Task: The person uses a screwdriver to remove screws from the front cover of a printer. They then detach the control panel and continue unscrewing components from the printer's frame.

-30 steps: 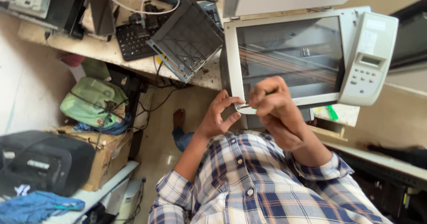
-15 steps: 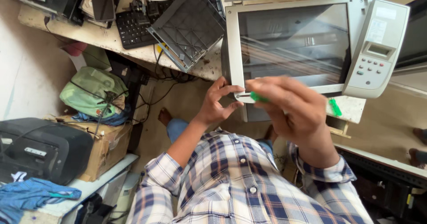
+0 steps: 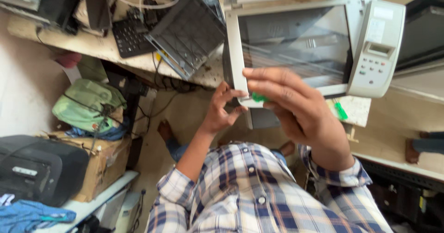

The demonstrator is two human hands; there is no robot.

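Scanner corner now gripped, green tool closer in

Scanner (image 3: 296, 48) sits just beyond both hands. Vs 1 s back, right hand (image 3: 296, 108) is nearer the cam, fingers closed round a small green tool (image 3: 259, 97) at the front-left corner. Left hand (image 3: 222, 110) pinches that corner edge. 2nd green tool (image 3: 341, 110) lies right of the hands. Looks like corner work is underway.

Scanner (image 3: 296, 48) on the bench (image 3: 92, 45), its control panel (image 3: 377, 52) along the right side. Left of it, a tray (image 3: 187, 32) and a keyboard (image 3: 129, 36). Below the bench, a bag (image 3: 88, 106) on a carton (image 3: 104, 161); printer (image 3: 37, 168) farther left.
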